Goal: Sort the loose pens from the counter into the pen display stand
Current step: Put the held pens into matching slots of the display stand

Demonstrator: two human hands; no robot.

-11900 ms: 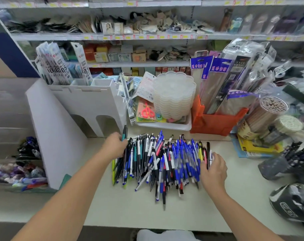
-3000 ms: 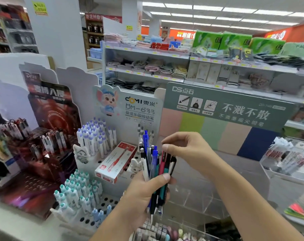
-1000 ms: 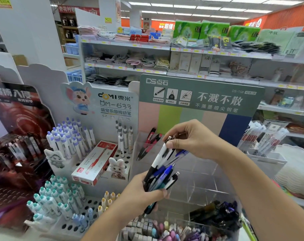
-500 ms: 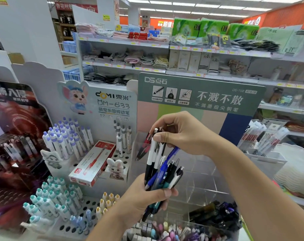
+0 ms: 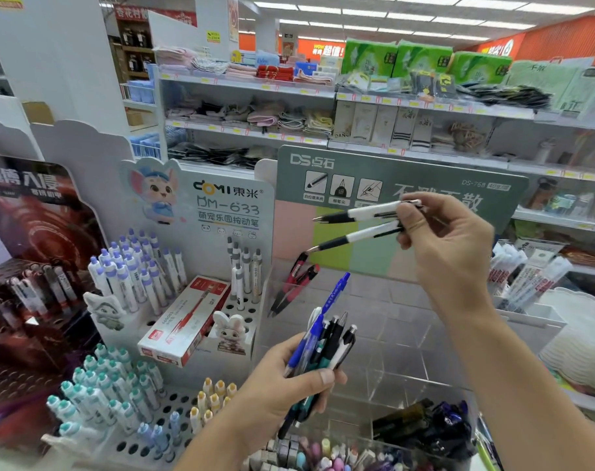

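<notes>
Nearest the camera, the left hand (image 5: 282,385) gripped a bundle of pens (image 5: 323,345), blue, black and white ones, fanned upward out of the fist. The blue pen (image 5: 335,292) stood highest and looked loosest; a slack grip could have let it slide out and drop among the pens in the low tray (image 5: 425,426) below. Above and beyond, the right hand (image 5: 449,246) pinched two black-and-white pens (image 5: 360,222) by their clip ends, tips pointing left, held in the air over the clear display stand (image 5: 384,338). Held only at one end and splayed apart, one could have twisted free or gone into the wrong compartment. Two red pens (image 5: 294,283) leaned in the stand's upper left compartment. Behind stood the green sign (image 5: 408,175) and shelves (image 5: 255,86).
</notes>
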